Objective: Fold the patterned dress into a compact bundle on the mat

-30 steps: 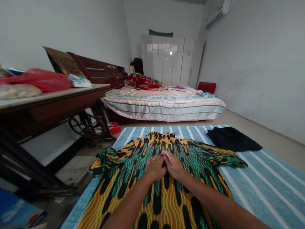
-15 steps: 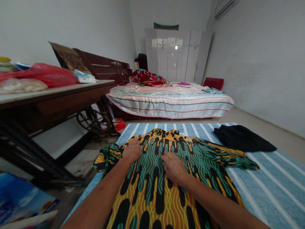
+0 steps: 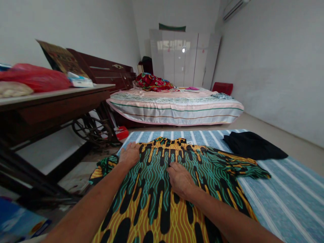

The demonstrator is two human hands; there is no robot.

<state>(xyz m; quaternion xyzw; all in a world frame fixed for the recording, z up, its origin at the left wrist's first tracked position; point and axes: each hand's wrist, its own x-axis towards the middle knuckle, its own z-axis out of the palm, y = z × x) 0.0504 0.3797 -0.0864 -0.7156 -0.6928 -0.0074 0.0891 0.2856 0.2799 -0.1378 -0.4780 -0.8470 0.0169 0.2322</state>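
A short-sleeved shirt [image 3: 174,199], patterned in black, mustard and green with wavy lines, lies spread out with its collar at the far end. My left hand [image 3: 129,155] rests flat on its left shoulder, fingers stretched forward, near the bunched left sleeve. At the middle of the chest, my right hand [image 3: 181,179] presses on the cloth with bent fingers closed against it; the fingertips are partly hidden. The right sleeve lies stretched out to the side. Beneath the shirt is a blue cover [image 3: 280,199] with white stripes.
Folded black cloth [image 3: 253,145] lies right of the shirt. A sewing-machine table [image 3: 63,98] holding a red plastic bag [image 3: 37,78] stands at left. Beyond are a bed [image 3: 177,108] with a striped sheet and a pale wardrobe [image 3: 179,60].
My left hand has slid left and slightly away across the shirt's shoulder. My right hand stays at the chest. The whole view has shifted a little.
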